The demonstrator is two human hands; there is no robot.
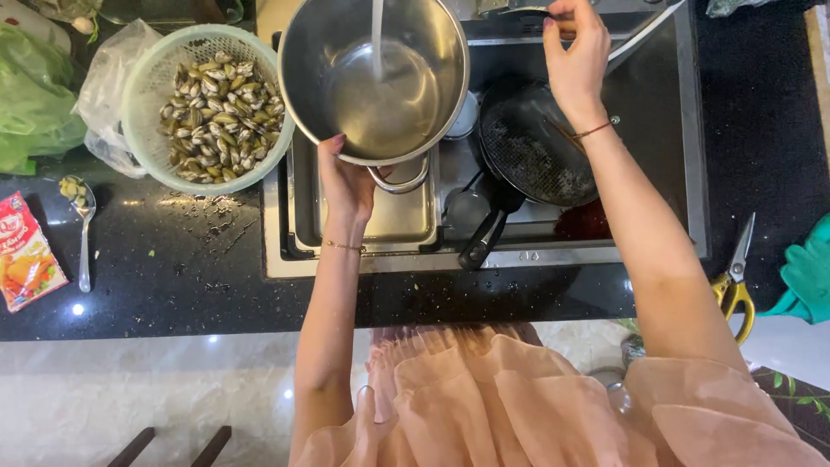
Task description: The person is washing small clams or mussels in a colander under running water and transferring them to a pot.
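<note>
Filling step in hand: left hand (pixel 346 186) has its fingers (pixel 333 149) clenched on the rim of the round stainless steel pot (pixel 380 78), by its loop handle, holding it over the steel sink (pixel 683 130) under a thin stream of water (pixel 377 39). Shallow pool in the pot bottom so far, so I'd judge the fill has barely begun. Right hand (pixel 577 56) is up at the tap lever, fingertips pinched on it. Next move, my guess: keep the pot level while it gets heavier, then a small closing turn by the right fingers. Black round frying pan (pixel 529 147) sits in the sink just below the right wrist, handle pointing toward the person. Left of the left fingers, touching the pot's side, a pale green plastic colander of clams (pixel 207 104) on the black stone bench (pixel 173 277). Packages: a red and orange flat seasoning sachet (pixel 26 264) far left of the left fingers, lying flat near the bench edge; a metal spoon (pixel 83 233) beside it; a clear plastic bag (pixel 104 86) behind the colander. Yellow-handled scissors (pixel 735 277) lie right of the right forearm.
</note>
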